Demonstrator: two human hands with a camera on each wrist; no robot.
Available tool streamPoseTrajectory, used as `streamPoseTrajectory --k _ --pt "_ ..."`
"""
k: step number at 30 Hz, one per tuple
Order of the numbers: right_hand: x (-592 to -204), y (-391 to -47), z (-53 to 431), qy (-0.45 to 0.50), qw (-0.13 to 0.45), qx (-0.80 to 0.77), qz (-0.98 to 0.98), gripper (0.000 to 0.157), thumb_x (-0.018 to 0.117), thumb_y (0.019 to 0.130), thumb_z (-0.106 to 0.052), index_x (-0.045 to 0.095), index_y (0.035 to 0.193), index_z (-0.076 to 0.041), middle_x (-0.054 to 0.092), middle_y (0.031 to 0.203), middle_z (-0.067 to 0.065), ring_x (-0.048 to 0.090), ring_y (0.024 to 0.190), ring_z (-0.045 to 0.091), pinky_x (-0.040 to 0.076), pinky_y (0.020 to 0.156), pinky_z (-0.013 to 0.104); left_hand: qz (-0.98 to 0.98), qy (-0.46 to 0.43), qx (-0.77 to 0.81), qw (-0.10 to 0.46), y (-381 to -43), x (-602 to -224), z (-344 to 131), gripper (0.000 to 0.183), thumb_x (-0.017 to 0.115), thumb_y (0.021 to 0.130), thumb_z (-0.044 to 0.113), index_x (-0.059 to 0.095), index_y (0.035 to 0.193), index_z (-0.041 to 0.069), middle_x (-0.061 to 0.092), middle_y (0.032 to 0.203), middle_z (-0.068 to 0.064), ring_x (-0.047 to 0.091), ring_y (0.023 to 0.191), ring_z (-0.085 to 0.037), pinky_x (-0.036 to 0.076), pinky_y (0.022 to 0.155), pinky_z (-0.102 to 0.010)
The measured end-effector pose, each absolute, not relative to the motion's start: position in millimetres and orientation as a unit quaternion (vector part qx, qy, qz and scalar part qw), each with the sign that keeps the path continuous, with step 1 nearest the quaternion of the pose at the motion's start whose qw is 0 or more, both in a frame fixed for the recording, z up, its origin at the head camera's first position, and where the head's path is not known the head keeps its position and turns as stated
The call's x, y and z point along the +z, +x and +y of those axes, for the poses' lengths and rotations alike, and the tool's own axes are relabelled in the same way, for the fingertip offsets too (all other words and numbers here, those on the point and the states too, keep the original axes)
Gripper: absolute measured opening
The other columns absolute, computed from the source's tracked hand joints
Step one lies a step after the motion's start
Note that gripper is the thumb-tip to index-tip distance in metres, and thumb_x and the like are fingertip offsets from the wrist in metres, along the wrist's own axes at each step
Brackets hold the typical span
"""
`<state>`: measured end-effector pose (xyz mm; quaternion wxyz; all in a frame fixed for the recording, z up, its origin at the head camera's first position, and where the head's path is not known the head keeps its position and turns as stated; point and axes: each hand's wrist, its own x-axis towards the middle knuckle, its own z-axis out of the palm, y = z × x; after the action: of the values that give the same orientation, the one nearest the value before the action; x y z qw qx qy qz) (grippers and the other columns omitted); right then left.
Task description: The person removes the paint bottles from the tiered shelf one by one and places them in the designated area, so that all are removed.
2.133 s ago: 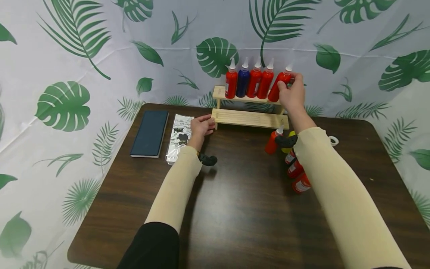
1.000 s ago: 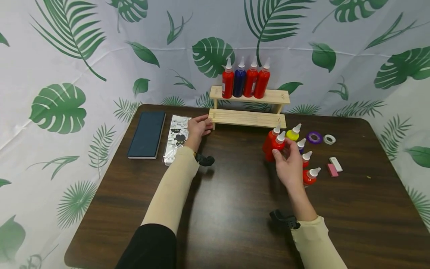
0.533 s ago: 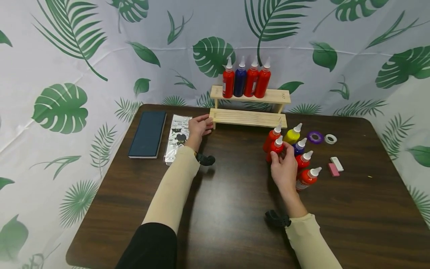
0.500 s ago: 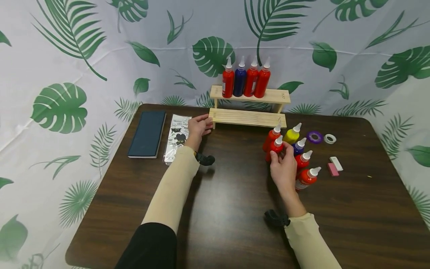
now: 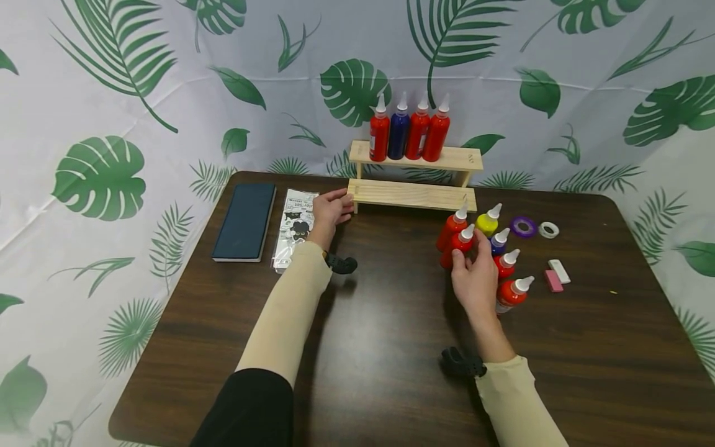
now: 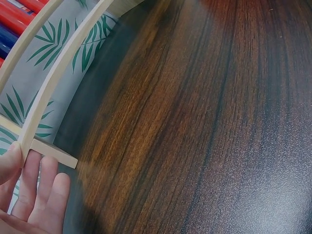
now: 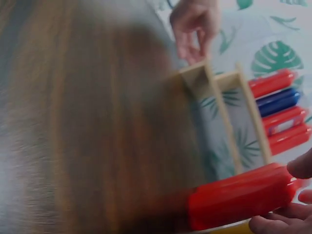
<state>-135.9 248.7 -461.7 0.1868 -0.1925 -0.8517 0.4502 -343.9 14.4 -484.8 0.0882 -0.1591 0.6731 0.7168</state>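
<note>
My right hand grips a red squeeze bottle with a white nozzle near its top, thumb on one side and fingers on the other. Right behind it another red bottle stands on the table. My left hand pinches the left end of the lower board of a two-tier wooden rack, thumb above and fingertips beneath in the left wrist view. On the rack's upper board stand red bottles and a blue bottle, side by side towards the left.
Right of my right hand stand a yellow bottle, a blue one and two red ones. Beyond lie a purple tape roll, a white roll and erasers. A dark notebook and a packet lie left.
My right hand has brought a red bottle from the right of the rack's upper board down to the table's right side, beside the other red one. My left hand stays at the rack.
</note>
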Motion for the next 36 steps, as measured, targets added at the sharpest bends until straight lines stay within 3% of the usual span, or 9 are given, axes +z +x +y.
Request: streamPoseTrajectory --k 9,13,18,22,27,36 --pt "-392.0 -136.3 245.1 -0.142 0.242 0.464 -0.84 0.052 0.057 0.096 -0.019 0.038 0.145 -0.016 0.044 0.146 0.003 0.044 0.133 0.017 0.041 0.105 0.041 0.675 -0.162 0.714 0.086 -347.9 -487.3 14.5 0.025 0.074 0.085 0.017 0.073 0.11 0.014 0.073 0.093 -0.009 0.072 0.078 -0.019 0.059 0.068 -0.033" --pt "-352.2 -154.3 246.2 -0.127 0.215 0.46 -0.852 0.055 0.056 0.097 -0.028 0.034 0.147 -0.021 0.041 0.149 0.001 0.041 0.135 0.017 0.039 0.107 0.039 0.674 -0.164 0.715 0.085 -349.0 -488.4 13.7 0.024 0.074 0.085 0.017 0.073 0.109 0.014 0.073 0.093 -0.009 0.072 0.074 -0.017 0.059 0.066 -0.032" --pt "-320.4 -196.0 248.6 -0.107 0.123 0.445 -0.88 0.062 0.051 0.098 -0.035 0.026 0.151 -0.018 0.033 0.153 0.008 0.036 0.138 0.028 0.037 0.108 0.047 0.675 -0.156 0.716 0.084 -348.6 -488.7 13.5 0.024 0.074 0.085 0.017 0.073 0.109 0.014 0.073 0.093 -0.008 0.071 0.074 -0.016 0.059 0.066 -0.032" --pt "-312.6 -237.1 251.0 -0.108 0.069 0.422 -0.898 0.065 0.049 0.098 -0.036 0.021 0.153 -0.014 0.031 0.153 0.013 0.036 0.137 0.033 0.038 0.107 0.048 0.675 -0.152 0.717 0.085 -347.2 -487.8 13.9 0.024 0.074 0.086 0.017 0.073 0.109 0.014 0.073 0.093 -0.009 0.072 0.075 -0.017 0.059 0.066 -0.033" --pt "-318.6 -284.1 257.9 -0.131 0.031 0.424 -0.896 0.068 0.047 0.099 -0.036 0.013 0.155 -0.017 0.025 0.156 0.01 0.032 0.14 0.03 0.035 0.11 0.044 0.677 -0.158 0.715 0.078 -347.3 -489.4 14.9 0.023 0.074 0.085 0.016 0.074 0.108 0.014 0.074 0.091 -0.008 0.072 0.074 -0.018 0.059 0.064 -0.032" --pt "-338.6 -319.1 275.7 -0.113 0.014 0.415 -0.903 0.073 0.045 0.1 -0.033 0.001 0.155 -0.015 0.014 0.159 0.012 0.024 0.143 0.033 0.026 0.114 0.044 0.681 -0.159 0.71 0.083 -346.4 -487.2 12.9 0.025 0.074 0.085 0.018 0.073 0.11 0.015 0.074 0.091 -0.009 0.072 0.08 -0.02 0.059 0.069 -0.035"
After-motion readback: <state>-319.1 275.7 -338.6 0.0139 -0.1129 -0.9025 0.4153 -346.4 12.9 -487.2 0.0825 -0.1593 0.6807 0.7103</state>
